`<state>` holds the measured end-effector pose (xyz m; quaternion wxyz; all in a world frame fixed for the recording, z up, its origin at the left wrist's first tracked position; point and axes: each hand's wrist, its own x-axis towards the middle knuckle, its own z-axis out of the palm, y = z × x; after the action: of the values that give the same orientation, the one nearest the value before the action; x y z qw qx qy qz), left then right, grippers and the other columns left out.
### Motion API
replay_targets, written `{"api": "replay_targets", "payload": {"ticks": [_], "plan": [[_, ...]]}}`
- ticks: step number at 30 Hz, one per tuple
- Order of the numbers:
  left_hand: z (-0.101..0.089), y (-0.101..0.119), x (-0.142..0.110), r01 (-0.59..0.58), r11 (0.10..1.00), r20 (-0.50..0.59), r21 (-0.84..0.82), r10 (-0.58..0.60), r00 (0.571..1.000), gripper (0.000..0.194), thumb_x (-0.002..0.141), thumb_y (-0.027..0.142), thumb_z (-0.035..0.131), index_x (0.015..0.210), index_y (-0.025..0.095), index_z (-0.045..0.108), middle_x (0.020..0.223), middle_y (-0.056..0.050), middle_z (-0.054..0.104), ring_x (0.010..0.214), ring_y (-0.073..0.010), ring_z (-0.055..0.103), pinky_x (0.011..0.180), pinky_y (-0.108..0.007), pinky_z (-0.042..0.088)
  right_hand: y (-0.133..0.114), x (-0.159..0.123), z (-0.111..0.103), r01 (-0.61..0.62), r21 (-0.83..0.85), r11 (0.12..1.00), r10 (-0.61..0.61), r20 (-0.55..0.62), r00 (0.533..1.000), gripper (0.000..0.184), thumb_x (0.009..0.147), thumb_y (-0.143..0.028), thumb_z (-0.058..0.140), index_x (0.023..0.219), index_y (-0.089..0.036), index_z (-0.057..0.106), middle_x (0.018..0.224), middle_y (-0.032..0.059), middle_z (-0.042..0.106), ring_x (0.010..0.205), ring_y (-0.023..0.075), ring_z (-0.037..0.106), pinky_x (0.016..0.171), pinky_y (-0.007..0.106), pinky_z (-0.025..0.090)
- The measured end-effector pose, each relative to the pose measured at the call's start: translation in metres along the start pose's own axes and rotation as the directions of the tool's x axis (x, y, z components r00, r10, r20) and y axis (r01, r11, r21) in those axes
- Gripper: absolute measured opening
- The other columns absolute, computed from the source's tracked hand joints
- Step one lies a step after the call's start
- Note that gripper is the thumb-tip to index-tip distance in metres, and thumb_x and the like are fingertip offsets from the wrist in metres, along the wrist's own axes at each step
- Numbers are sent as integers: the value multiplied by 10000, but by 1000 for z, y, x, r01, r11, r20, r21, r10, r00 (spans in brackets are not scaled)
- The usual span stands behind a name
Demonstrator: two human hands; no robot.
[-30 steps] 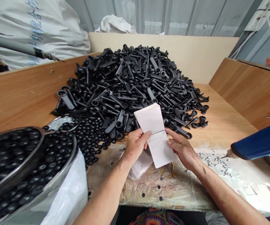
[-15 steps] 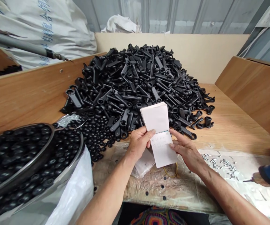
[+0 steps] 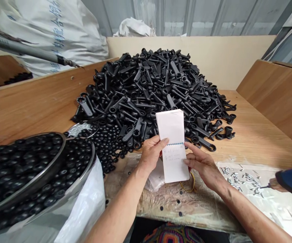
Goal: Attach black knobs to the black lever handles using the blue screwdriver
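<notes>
Both my hands hold a small white notepad (image 3: 175,168), flipped open along its top binding, with faint handwriting on the lower page. My left hand (image 3: 151,153) pinches its left edge at the binding, thumb on top. On the other side, my right hand (image 3: 203,165) grips the right edge between thumb and fingers. Behind the pad rises a large heap of black plastic lever-like parts (image 3: 151,84) with ring ends. Under the pad lies a clear plastic bag (image 3: 154,179), beside a yellow rubber band (image 3: 193,182).
At left, metal bowls (image 3: 62,145) brim with round black pieces, some spilled beside the heap. A dish of small silver bits (image 3: 81,130) sits behind them. Small metal pins (image 3: 247,180) lie at right, near another person's hand (image 3: 277,185). A power screwdriver (image 3: 31,50) hangs at upper left.
The notepad has turned slightly more upright, showing more of its writing. The other person's hand has moved in closer to the metal pins. The whole view has shifted slightly.
</notes>
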<state>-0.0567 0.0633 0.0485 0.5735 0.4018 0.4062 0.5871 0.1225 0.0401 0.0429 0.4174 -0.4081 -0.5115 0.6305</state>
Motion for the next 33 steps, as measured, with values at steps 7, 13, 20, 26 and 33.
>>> {"api": "replay_targets", "payload": {"ticks": [7, 13, 20, 26, 33], "plan": [[-2, -2, 2, -11, 999, -5, -47, 11, 1000, 186, 674, 303, 702, 791, 159, 690, 660, 0, 665, 558, -124, 571, 543, -240, 464, -3, -3, 1, 35, -81, 996, -35, 4, 999, 545, 735, -216, 599, 1262, -166, 467, 630, -36, 584, 582, 109, 465, 567, 249, 378], [-1, -1, 2, 1, 995, 16, -103, 1, 1000, 187, 665, 288, 714, 805, 164, 699, 693, -15, 692, 592, -139, 600, 576, -249, 464, -5, -5, 1, 60, -137, 989, -58, 20, 998, 546, 745, -214, 583, 1274, -160, 458, 620, -40, 555, 583, 109, 439, 581, 254, 357], [-1, -2, 2, -1, 990, 28, -141, 5, 1000, 190, 669, 274, 717, 822, 163, 700, 707, -23, 699, 597, -147, 607, 571, -256, 470, -5, -7, 1, 69, -152, 986, -65, 29, 997, 557, 751, -217, 575, 1288, -150, 442, 624, -36, 550, 589, 114, 430, 582, 261, 340], [-3, -2, 2, 17, 989, 24, -147, -13, 1000, 186, 670, 268, 719, 826, 168, 702, 687, -14, 694, 567, -134, 596, 529, -238, 456, -5, -6, 1, 63, -155, 986, -59, 35, 998, 558, 746, -220, 586, 1282, -156, 444, 634, -35, 568, 592, 114, 438, 591, 263, 345], [-1, 2, 0, 17, 990, 20, -142, -15, 1000, 194, 661, 280, 721, 812, 159, 701, 685, -21, 697, 572, -138, 601, 567, -254, 468, -4, -6, 3, 50, -154, 987, -47, 23, 999, 566, 734, -228, 591, 1277, -156, 449, 685, -15, 616, 616, 123, 469, 603, 267, 363]]}}
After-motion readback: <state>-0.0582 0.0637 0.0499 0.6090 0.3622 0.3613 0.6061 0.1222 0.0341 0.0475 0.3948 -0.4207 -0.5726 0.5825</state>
